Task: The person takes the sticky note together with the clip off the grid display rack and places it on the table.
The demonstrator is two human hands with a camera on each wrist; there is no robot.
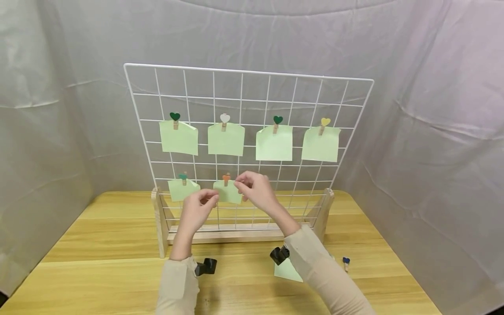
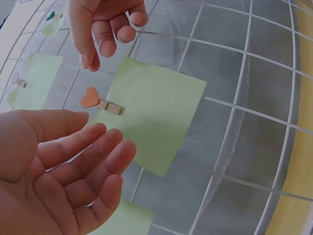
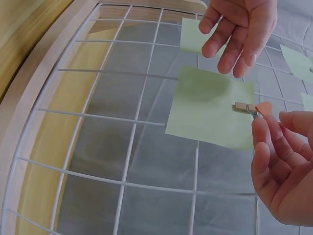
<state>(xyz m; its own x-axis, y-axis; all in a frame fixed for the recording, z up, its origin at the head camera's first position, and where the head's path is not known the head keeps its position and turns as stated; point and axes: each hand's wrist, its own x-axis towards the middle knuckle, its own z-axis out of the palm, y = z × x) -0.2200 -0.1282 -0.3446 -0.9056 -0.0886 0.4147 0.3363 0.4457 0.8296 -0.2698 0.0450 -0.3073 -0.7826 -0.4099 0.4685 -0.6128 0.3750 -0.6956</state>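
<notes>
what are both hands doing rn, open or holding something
Left hand: open, holding nothing, near the note held by the orange heart clip.
Right hand: open, holding nothing, near that same clip.

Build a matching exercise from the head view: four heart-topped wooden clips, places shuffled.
Clips:
1. orange heart-topped wooden clip
2. yellow heart-topped wooden clip
3. white heart-topped wooden clip
4. dark blue heart-topped wooden clip

Places:
A. second pale green square paper note from left, upper row
B. lying on the yellow-brown wooden tabletop
C. far-right note, upper row
D. lower-row note between left hand and right hand

Pairs: 1-D, 2-C, 3-A, 4-B
</notes>
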